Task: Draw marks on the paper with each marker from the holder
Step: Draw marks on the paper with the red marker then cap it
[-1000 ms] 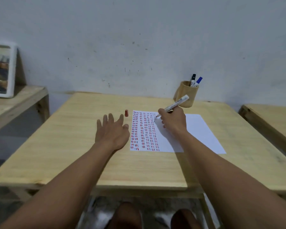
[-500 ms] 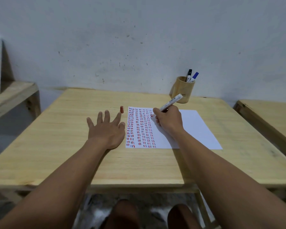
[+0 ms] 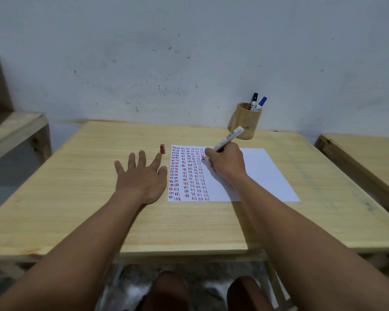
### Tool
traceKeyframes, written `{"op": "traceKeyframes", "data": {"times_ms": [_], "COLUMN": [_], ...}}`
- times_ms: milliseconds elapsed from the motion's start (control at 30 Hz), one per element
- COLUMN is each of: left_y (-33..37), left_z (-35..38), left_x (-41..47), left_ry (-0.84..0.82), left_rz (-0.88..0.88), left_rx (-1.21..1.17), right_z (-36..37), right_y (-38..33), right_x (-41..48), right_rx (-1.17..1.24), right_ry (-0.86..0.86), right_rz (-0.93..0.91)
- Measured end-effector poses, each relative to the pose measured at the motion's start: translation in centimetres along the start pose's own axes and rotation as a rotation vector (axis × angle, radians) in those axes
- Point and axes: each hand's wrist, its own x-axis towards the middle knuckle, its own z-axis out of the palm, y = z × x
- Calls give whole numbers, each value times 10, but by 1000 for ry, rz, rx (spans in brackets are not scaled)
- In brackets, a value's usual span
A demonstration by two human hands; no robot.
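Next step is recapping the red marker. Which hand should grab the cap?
Left. The left hand lies flat and empty on the table, its index fingertip just short of the red cap. The right hand is holding the marker on the paper.

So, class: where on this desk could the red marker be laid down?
Bare wood lies left of the left hand, along the near edge of the table, and right of the paper. Crowded: around the red cap and the holder.
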Motion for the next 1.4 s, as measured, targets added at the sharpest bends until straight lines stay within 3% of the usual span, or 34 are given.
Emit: {"op": "traceKeyframes", "data": {"times_ms": [167, 300, 400, 567, 767, 933, 1133, 1400], "left_y": [2, 10, 14, 12, 12, 32, 56, 82], "left_z": [-3, -14, -23, -26, -27, -46, -72, -93], "left_x": [-1, 5, 20, 41, 38, 28, 17, 1], "left_ry": [36, 290, 381, 360, 403, 400, 306, 163], "left_rz": [-24, -77, -28, 73, 52, 43, 63, 89], "left_rx": [-61, -248, -412, -359, -408, -707, -1144, -1317], "right_z": [1, -3, -7, -14, -17, -22, -36, -57], "right_y": [0, -4, -8, -18, -30, -36, -61, -77], "right_x": [-1, 3, 4, 2, -5, -12, -22, -28], "right_rx": [72, 187, 255, 450, 590, 626, 889, 951], "right_ry": [52, 58, 61, 8, -67, -112, -131, -142], "right_rz": [13, 62, 49, 146, 183, 187, 246, 198]}}
